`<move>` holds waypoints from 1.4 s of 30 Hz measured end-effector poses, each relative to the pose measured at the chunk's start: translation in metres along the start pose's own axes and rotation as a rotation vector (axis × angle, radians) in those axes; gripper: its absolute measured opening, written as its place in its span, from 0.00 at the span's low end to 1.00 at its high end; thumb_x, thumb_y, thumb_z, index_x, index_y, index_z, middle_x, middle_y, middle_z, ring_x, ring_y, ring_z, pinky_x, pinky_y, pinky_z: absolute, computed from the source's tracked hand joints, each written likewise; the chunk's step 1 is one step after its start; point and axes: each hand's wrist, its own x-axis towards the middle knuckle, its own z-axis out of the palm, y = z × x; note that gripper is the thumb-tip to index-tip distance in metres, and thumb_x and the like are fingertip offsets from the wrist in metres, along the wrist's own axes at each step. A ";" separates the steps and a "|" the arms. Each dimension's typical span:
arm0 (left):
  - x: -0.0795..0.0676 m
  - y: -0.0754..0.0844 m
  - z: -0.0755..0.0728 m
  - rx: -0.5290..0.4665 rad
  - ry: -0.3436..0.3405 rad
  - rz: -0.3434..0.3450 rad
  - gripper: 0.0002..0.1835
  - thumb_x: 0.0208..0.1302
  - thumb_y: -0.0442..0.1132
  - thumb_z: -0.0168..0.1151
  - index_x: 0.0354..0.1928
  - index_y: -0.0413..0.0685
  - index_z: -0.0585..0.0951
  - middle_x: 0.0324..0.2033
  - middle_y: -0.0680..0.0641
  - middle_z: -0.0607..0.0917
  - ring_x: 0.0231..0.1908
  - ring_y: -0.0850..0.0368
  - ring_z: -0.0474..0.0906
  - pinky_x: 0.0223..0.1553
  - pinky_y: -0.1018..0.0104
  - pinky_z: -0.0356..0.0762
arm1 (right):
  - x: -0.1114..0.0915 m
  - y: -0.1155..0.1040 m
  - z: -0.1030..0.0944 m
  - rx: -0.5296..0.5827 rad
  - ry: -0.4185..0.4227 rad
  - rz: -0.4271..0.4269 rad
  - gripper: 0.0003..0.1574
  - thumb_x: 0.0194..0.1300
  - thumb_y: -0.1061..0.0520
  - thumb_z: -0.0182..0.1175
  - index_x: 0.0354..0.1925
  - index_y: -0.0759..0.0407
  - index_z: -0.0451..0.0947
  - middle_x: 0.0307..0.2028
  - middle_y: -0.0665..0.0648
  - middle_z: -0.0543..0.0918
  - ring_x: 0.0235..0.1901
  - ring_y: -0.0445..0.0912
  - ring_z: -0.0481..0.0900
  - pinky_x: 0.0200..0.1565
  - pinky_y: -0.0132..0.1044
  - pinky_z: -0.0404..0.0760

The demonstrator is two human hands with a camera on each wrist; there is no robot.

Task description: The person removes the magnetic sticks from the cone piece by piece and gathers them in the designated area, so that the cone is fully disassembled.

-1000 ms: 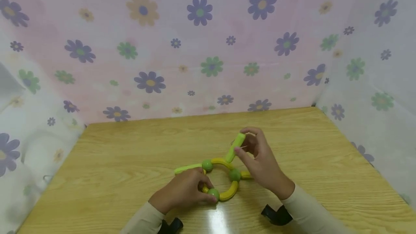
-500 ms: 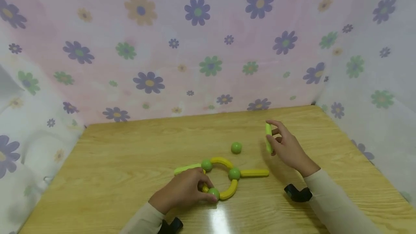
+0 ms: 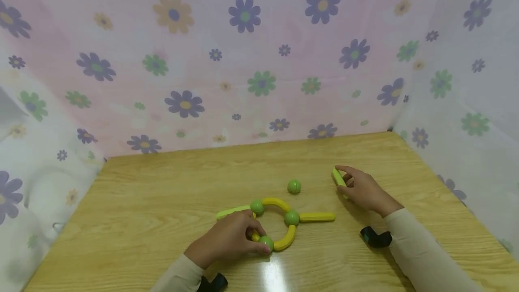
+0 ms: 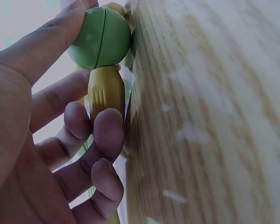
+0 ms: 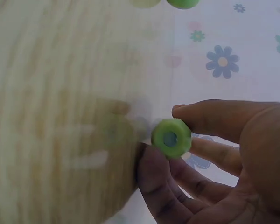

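Note:
In the head view, my left hand (image 3: pixel 229 238) holds a ring of curved yellow rods (image 3: pixel 285 238) and green balls at its near left. The left wrist view has my thumb against a green ball (image 4: pixel 100 39) and my fingers around the yellow rod (image 4: pixel 106 88) joined to it. My right hand (image 3: pixel 366 191) pinches a light green rod (image 3: pixel 337 177) low over the table, right of the ring. One end of that rod, with a round grey centre, faces the right wrist camera. Part of the ring lies hidden under my left hand.
A loose green ball (image 3: pixel 294 187) sits behind the ring on the wooden table (image 3: pixel 182 179). From the ring, a straight yellow rod (image 3: pixel 317 216) sticks out right and a light green rod (image 3: pixel 233 212) left. Flowered cloth (image 3: pixel 223 57) encloses the back and sides.
My right hand has carried the light green rod from over the ring out to the right, then lowered it toward the table. The loose ball has come into sight. My left hand stays put.

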 end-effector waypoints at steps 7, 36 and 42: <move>0.001 0.001 0.000 0.017 0.006 0.009 0.20 0.52 0.63 0.73 0.39 0.59 0.89 0.26 0.62 0.75 0.26 0.70 0.67 0.27 0.76 0.70 | 0.000 0.001 0.001 -0.098 0.034 -0.022 0.36 0.68 0.57 0.64 0.69 0.69 0.66 0.41 0.62 0.82 0.39 0.51 0.80 0.34 0.40 0.78; 0.027 0.035 -0.001 0.292 0.275 0.096 0.18 0.67 0.56 0.65 0.54 0.57 0.83 0.32 0.57 0.81 0.23 0.71 0.70 0.21 0.77 0.67 | -0.032 -0.061 0.037 -0.093 -0.066 -0.424 0.15 0.67 0.49 0.67 0.50 0.50 0.82 0.41 0.45 0.79 0.41 0.39 0.75 0.42 0.35 0.79; 0.040 0.045 0.010 0.423 0.256 0.118 0.23 0.67 0.59 0.62 0.59 0.60 0.81 0.41 0.55 0.86 0.27 0.72 0.78 0.21 0.79 0.66 | -0.034 -0.060 0.044 -0.123 -0.143 -0.427 0.17 0.65 0.55 0.68 0.52 0.52 0.83 0.41 0.43 0.78 0.39 0.35 0.73 0.41 0.32 0.78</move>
